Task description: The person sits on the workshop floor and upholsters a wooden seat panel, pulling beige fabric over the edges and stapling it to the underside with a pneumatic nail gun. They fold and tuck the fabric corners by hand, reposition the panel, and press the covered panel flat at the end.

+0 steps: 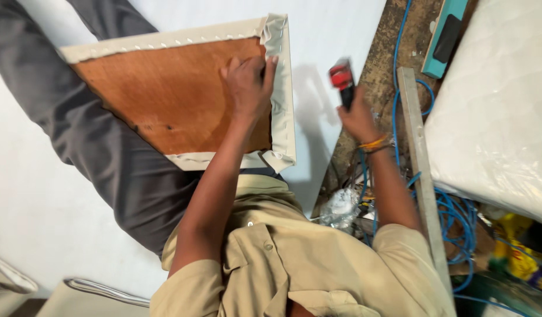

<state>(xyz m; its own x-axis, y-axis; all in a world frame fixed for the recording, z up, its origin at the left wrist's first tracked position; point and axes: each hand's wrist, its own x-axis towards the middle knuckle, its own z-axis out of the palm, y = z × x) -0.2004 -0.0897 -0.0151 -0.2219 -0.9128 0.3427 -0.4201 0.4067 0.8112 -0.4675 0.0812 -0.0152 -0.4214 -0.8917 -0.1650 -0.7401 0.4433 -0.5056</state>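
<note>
A square wooden board (165,100) rests on my lap, with cream fabric (285,88) folded over its edges and stapled along the top and right sides. My left hand (248,85) presses flat on the board near its right edge, fingertips touching the fabric fold. To the right of the board, my right hand (356,117) is raised and grips a red and black staple gun (343,82), which is blurred and clear of the fabric.
A blue hose (459,229) coils on the dirty floor at right beside a grey wooden bar (421,164). A white quilted mattress (500,111) fills the upper right. A teal tool (444,35) lies at the top. Crumpled plastic (340,208) sits near my right arm.
</note>
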